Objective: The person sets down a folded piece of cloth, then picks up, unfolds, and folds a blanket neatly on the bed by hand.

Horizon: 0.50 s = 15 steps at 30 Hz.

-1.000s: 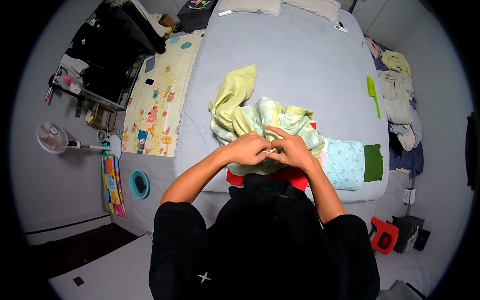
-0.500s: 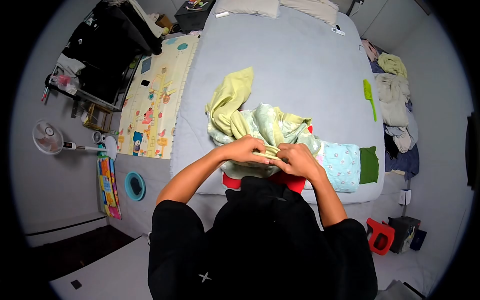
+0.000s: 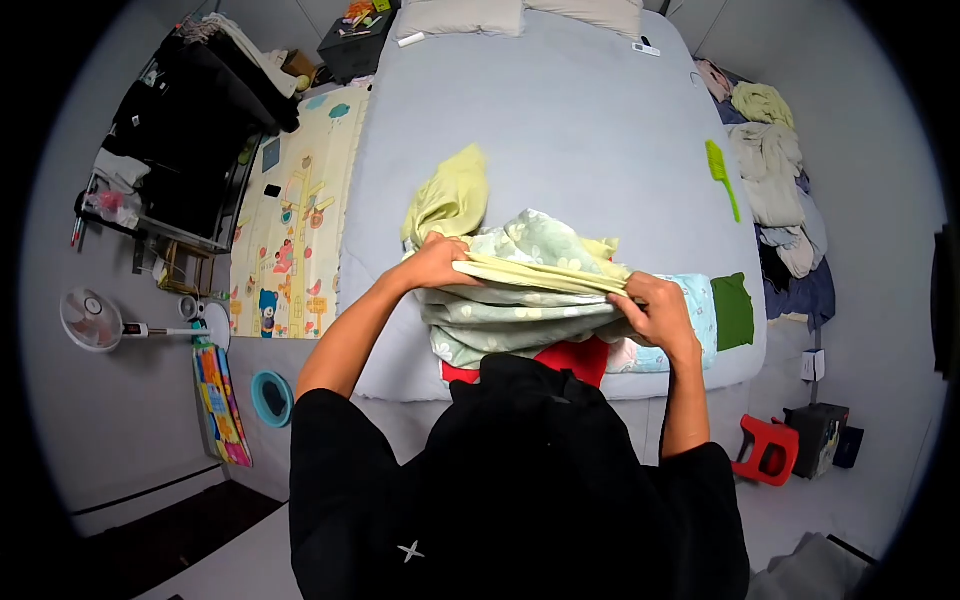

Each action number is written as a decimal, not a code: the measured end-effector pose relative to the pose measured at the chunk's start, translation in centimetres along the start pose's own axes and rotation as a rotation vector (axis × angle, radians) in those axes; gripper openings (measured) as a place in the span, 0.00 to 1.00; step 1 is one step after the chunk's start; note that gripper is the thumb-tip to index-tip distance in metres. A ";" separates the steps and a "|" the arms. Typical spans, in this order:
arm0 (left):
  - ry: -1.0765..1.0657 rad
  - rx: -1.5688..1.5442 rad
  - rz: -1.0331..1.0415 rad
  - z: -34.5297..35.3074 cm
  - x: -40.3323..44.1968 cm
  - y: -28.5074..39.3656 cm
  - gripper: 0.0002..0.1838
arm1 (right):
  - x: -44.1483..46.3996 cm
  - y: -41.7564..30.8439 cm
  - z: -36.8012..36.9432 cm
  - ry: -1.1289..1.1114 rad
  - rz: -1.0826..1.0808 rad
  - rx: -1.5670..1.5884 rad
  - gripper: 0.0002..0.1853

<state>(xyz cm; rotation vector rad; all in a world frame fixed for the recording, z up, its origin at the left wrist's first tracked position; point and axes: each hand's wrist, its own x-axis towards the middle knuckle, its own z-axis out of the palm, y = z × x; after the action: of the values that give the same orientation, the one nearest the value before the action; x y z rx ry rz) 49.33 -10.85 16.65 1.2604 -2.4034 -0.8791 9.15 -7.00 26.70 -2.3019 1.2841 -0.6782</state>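
A yellow-green floral cloth (image 3: 520, 315) is stretched between my hands above the near end of the bed. My left hand (image 3: 440, 264) grips its yellow edge on the left, and my right hand (image 3: 655, 312) grips the same edge on the right. A loose yellow part (image 3: 447, 200) of the fabric lies beyond my left hand. Red fabric (image 3: 575, 357) shows beneath the cloth, close to my body. Partly behind my right hand lies a folded light-blue patterned cloth (image 3: 697, 310), with a dark green cloth (image 3: 733, 311) beside it.
On the grey bed sheet (image 3: 560, 120) are pillows (image 3: 460, 16), a remote (image 3: 645, 49) and a green brush (image 3: 722, 180). Piled clothes (image 3: 770, 180) lie along the right side. A fan (image 3: 92, 320) and blue basin (image 3: 271, 398) stand left; a red stool (image 3: 768, 450) stands right.
My hands have moved apart from their close position, pulling the yellow edge out into a long taut band. The view has shifted slightly.
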 end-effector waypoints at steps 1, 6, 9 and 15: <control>-0.044 -0.004 -0.067 -0.6 0.1 -0.4 0.17 | -0.2 0.3 -0.6 0.013 0.021 -0.038 0.16; -0.046 0.067 -0.078 -2.7 0.5 -0.6 0.20 | -1.2 3.3 -2.4 0.200 0.093 -0.081 0.13; -0.022 0.075 -0.074 -3.5 0.6 0.5 0.20 | -1.0 4.4 -2.9 0.269 0.115 -0.111 0.14; -0.004 -0.206 -0.094 -2.4 0.6 2.2 0.24 | -0.5 7.1 -0.4 0.139 0.208 -0.127 0.17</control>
<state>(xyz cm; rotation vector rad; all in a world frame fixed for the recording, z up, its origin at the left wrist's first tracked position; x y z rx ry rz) 48.81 -11.31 19.89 1.3006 -2.2044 -1.1246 4.03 -10.06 22.88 -2.2083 1.6475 -0.7126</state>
